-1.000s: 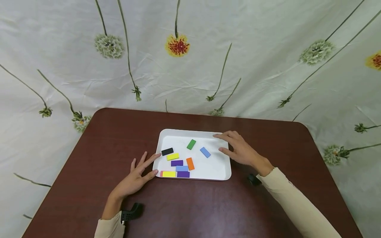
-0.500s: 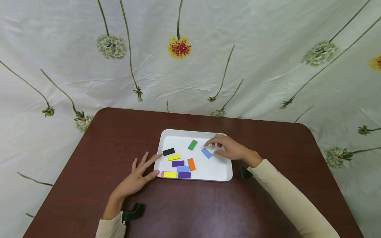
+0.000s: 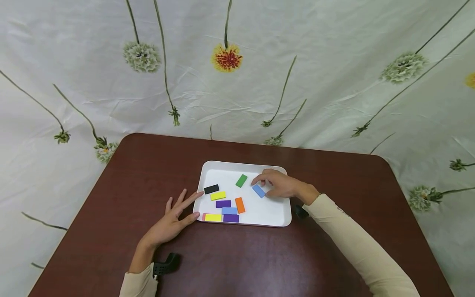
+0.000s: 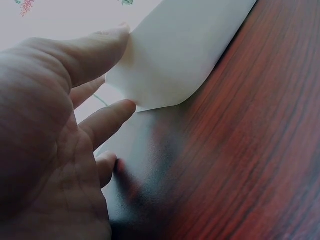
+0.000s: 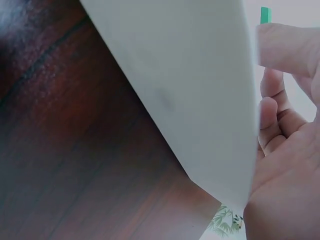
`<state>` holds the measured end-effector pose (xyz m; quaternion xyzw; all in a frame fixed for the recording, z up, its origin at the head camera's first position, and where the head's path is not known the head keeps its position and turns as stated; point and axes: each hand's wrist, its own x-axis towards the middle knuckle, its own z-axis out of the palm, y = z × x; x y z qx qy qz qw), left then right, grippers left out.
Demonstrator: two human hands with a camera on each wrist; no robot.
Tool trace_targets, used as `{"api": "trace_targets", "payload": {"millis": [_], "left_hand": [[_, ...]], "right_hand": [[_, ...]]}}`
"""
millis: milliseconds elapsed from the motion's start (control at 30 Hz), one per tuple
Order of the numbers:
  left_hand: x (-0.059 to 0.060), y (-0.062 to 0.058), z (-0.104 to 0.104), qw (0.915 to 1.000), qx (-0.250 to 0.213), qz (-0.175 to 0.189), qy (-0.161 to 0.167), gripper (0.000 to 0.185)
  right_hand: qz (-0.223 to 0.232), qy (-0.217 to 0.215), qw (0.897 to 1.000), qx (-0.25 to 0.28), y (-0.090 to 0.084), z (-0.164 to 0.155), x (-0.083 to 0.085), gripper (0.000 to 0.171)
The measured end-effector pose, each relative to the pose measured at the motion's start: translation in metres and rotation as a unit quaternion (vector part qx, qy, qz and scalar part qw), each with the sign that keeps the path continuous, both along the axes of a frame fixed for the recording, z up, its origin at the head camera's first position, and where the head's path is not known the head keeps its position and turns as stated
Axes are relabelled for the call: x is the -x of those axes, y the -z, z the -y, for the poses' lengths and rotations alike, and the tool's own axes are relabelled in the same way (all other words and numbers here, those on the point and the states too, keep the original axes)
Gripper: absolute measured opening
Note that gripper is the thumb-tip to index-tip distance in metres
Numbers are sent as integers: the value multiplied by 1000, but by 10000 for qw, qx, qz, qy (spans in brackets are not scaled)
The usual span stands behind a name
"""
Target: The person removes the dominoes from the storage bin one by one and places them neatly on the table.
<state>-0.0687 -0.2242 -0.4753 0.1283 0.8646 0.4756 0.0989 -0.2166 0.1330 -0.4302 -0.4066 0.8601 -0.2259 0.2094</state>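
A white tray [image 3: 272, 212] on the table holds several small flat rectangular blocks. My right hand [image 3: 281, 184] reaches over its right half, fingers bent, with index fingertip and thumb at opposite ends of a light blue block [image 3: 258, 190]. The right wrist view hides that block behind the tray wall [image 5: 185, 90]; the thumb [image 5: 290, 47] and curled fingers show beyond it. My left hand [image 3: 168, 225] lies spread at the tray's left side, its index finger and thumb at the rim. In the left wrist view, the left hand's fingertips meet the tray's outer wall [image 4: 175, 55].
Left of the light blue block lie a green block [image 3: 241, 180] and an orange block [image 3: 240, 205]. Black [image 3: 211, 189], yellow [image 3: 218, 196] and purple [image 3: 223, 203] blocks lie further left, more along the near edge. The dark wooden table [image 3: 163, 161] meets a flowered cloth [image 3: 326, 82] behind.
My right hand has moved left and inward from the tray's right rim to the light blue block, thumb and index finger closing about it. The left hand stays at the rim.
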Motion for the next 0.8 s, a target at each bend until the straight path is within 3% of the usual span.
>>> {"api": "trace_targets", "payload": {"millis": [633,800], "left_hand": [[0,2,1,10000,-28,57,-53,61],[1,2,1,10000,-3,47,-76,61]], "right_hand": [[-8,129,9987,-502,1,5,-4,44],[-162,200,9988,-419,3,3,-5,39]]}}
